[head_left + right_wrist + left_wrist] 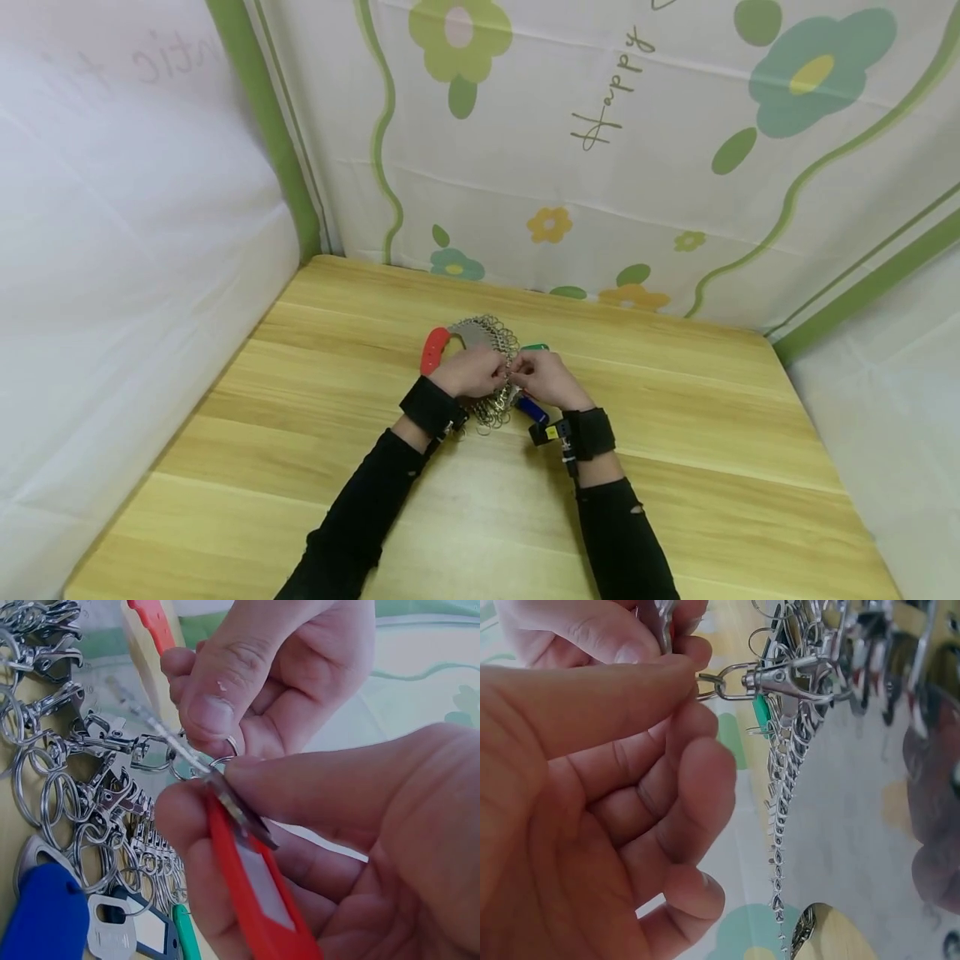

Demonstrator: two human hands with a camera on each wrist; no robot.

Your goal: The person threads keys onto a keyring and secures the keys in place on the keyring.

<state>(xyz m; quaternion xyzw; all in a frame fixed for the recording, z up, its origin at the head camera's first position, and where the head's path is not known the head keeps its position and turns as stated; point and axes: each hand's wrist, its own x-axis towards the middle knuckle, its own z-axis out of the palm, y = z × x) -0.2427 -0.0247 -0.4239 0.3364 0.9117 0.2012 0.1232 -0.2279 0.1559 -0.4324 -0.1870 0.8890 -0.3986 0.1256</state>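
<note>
A flat metal key holder (472, 335) with a red handle (433, 350) is in front of me, its edge crowded with swivel clasps and split rings. With thumb and finger my left hand (474, 372) pinches a small split ring (230, 747), linked to one swivel clasp (784, 681). My right hand (553, 380) grips a key (238, 808) and its red key tag (259, 896) between thumb and curled fingers. The key's blade points toward the clasps, and its head is beside the pinched ring. Whether key and ring are joined, I cannot tell.
A blue key tag (532, 408), a green key tag (536, 347) and a dark key tag (159, 930) lie by the holder's right side. The wooden table (300, 483) meets a white flowered curtain (480, 167) at the back and sides.
</note>
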